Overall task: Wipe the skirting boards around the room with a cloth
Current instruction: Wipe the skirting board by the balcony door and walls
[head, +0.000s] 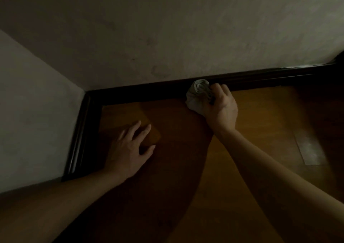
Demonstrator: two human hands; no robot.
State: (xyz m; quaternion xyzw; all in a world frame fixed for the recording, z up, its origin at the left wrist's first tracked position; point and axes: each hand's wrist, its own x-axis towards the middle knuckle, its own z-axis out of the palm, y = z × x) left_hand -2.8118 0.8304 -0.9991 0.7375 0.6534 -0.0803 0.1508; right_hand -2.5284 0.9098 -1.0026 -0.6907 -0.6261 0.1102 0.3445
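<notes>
The right hand point(220, 105) is clenching a bunched pale cloth point(197, 95) and pressing it against the dark skirting board point(149, 91), some way right of the room corner point(87, 93), where the board is meeting the wooden floor point(232, 186). The left hand point(130, 149) is lying flat on the floor just in front of the corner, fingers spread and relaxed, grasping nothing, near the side skirting point(78, 140). A pale dusty patch point(310, 149) is showing on the floor far right of the corner. The person's shadow is darkening the floor between the arms.
</notes>
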